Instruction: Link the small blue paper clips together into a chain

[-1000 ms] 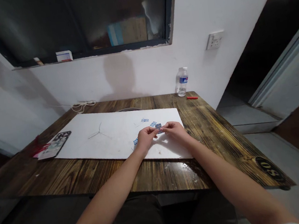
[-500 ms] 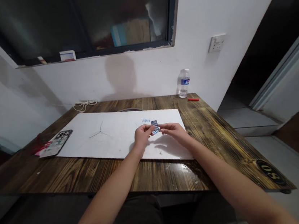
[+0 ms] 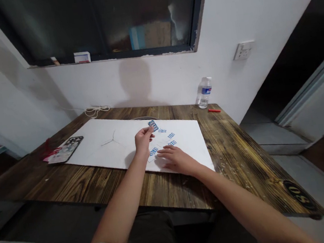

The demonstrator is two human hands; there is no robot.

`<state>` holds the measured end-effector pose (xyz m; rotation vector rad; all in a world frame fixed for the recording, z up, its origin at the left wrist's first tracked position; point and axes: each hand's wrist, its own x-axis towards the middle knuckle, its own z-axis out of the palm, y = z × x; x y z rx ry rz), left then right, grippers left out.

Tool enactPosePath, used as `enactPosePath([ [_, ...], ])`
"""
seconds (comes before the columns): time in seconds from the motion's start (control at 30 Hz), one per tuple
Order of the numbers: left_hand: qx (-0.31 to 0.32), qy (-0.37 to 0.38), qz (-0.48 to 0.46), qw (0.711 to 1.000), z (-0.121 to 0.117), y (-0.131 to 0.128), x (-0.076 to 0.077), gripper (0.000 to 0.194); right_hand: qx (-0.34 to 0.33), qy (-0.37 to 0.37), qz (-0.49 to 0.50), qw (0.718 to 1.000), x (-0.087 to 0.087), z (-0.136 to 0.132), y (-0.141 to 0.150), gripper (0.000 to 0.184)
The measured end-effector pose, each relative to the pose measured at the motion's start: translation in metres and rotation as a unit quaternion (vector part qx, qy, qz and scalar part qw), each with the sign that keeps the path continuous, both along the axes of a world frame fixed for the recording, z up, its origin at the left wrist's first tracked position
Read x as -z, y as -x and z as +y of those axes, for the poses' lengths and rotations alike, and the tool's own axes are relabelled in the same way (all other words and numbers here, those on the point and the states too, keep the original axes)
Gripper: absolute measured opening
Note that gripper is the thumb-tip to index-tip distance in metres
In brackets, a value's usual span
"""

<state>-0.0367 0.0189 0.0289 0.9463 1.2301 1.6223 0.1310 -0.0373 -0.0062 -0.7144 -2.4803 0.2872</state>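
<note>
Just inside the board's far edge, as seen from above, the blue piece (image 3: 152, 125) sits pinched between thumb and fingers of the left hand (image 3: 144, 141), the grip closed on its near end; how high it hangs over the board (image 3: 85, 146) cannot be told. The right hand (image 3: 176, 159) is open, palm down, fingers a little spread over the board toward its near edge, with nothing visible in its grasp; whether the fingertips touch the surface is unclear. Between the hands and the board's right edge run small blue shapes (image 3: 162, 131), too small to tell whether drawn or lying loose. If they are loose, a sweep of the right fingers could push them out of place; if drawn, rubbing might smear them. The piece itself, held at one end only, could twist or drop should the pinch slacken. A bump from the right forearm, which crosses near the board's near right corner, might shift the whole board. Thin dark lines (image 3: 112, 139) mark its left half. Over its near left corner lies a phone (image 3: 66, 151), likely to be dragged along if the board slides. Farther out, a bottle (image 3: 205, 92) stands by the table's (image 3: 236, 151) far right corner, a red stick (image 3: 214, 110) beside it, and a cable (image 3: 97, 110) lies coiled at the far left corner.
</note>
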Motion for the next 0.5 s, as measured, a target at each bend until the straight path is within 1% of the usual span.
enactPosePath([
  [0.1, -0.012, 0.000, -0.012, 1.000, 0.001, 0.003, -0.001, 0.037, -0.003, -0.033, -0.058, 0.998, 0.004, -0.009, 0.016, 0.061],
  [0.17, -0.015, 0.000, -0.014, 1.000, 0.001, 0.004, -0.001, 0.035, -0.008, -0.047, -0.090, 0.995, 0.007, -0.013, 0.022, 0.064],
  [0.3, -0.008, 0.008, -0.008, 1.000, 0.000, 0.001, 0.001, 0.033, -0.016, -0.050, -0.107, 0.993, 0.007, -0.014, 0.023, 0.051],
  [0.5, -0.001, 0.011, 0.004, 1.000, -0.001, -0.003, 0.003, 0.033, -0.002, -0.061, -0.099, 0.993, -0.002, -0.015, 0.020, 0.036],
])
